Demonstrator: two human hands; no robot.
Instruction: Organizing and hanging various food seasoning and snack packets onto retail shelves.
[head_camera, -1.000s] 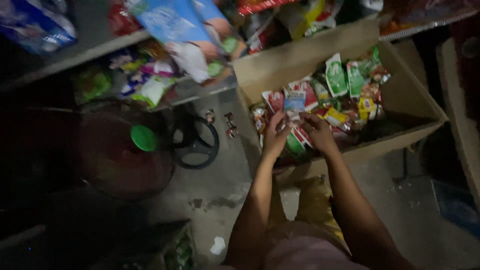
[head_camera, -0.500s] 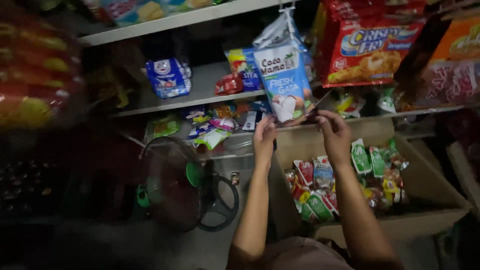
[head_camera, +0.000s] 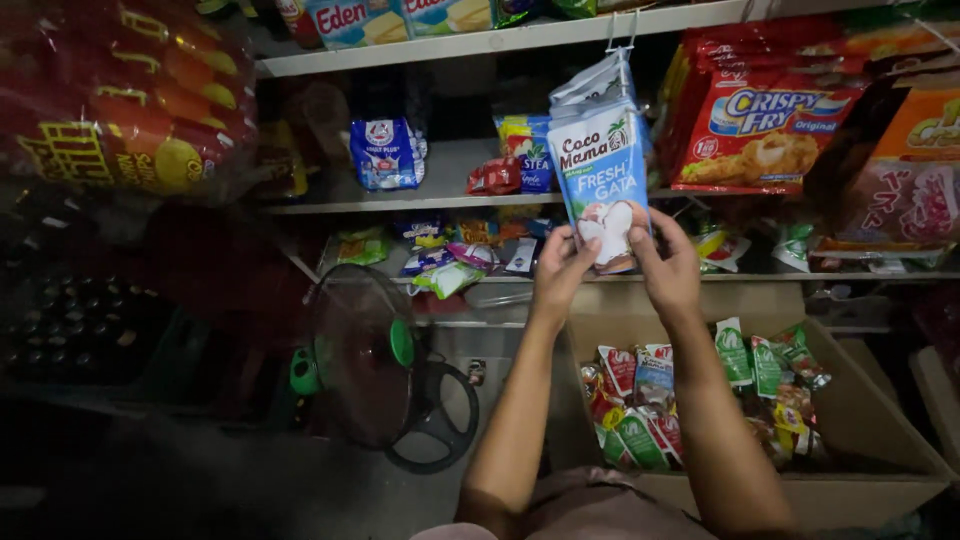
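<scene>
A blue and white pouch (head_camera: 598, 160) hangs from a hook under the upper shelf, in front of more pouches of the same kind. My left hand (head_camera: 560, 272) pinches its lower left corner. My right hand (head_camera: 668, 265) grips its lower right edge. Both arms are stretched up over an open cardboard box (head_camera: 880, 405) on the floor, which holds several small red and green sachets (head_camera: 640, 405).
Shelves (head_camera: 450, 203) with packets run across the wall. Red and orange packs (head_camera: 765, 120) hang at the right, a big red and yellow bag (head_camera: 110, 100) at the upper left. A floor fan (head_camera: 370, 360) with green parts stands left of the box.
Both hands rose out of the sachet box to the hanging pouch and took hold of its lower edge. The view tilted up from the floor to the shelves.
</scene>
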